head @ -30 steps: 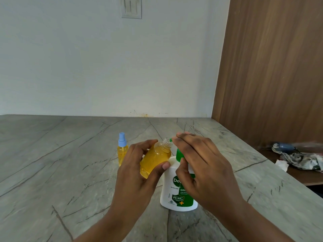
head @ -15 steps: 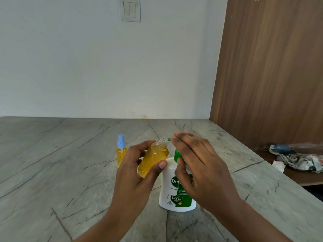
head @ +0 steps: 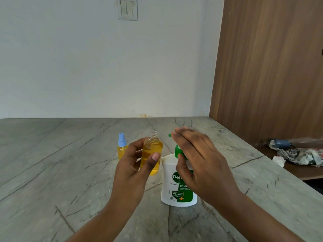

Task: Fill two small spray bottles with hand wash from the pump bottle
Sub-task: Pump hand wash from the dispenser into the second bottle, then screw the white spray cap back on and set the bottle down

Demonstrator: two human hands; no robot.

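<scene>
A grey veined desk (head: 52, 172) carries everything, and the pump bottle (head: 174, 191), white with a green label, stands on it near the front edge. Farthest left of the pump bottle and a little behind it stands a small spray bottle (head: 122, 149) with a blue spray top, upright and full of yellow liquid.

Just left of the pump bottle, the left hand (head: 134, 166) grips a second small bottle (head: 151, 154), thumb on the near side and fingers curled round the far side. This bottle is upright, has no cap, shows a bare threaded neck, and is nearly full of yellow liquid.

Over the pump bottle's top, the right hand (head: 201, 159) lies with straight fingers flat on the green pump head and its thumb against the green collar below. The green nozzle tip (head: 169, 135) pokes out past the fingertips toward the uncapped bottle's neck, close but not touching.

The two hands are apart, one on each bottle.

Right of the pump bottle, a brown wooden panel (head: 271, 67) rises from the desk's edge, and a crumpled cloth (head: 300, 154) lies on a lower dark surface.
</scene>
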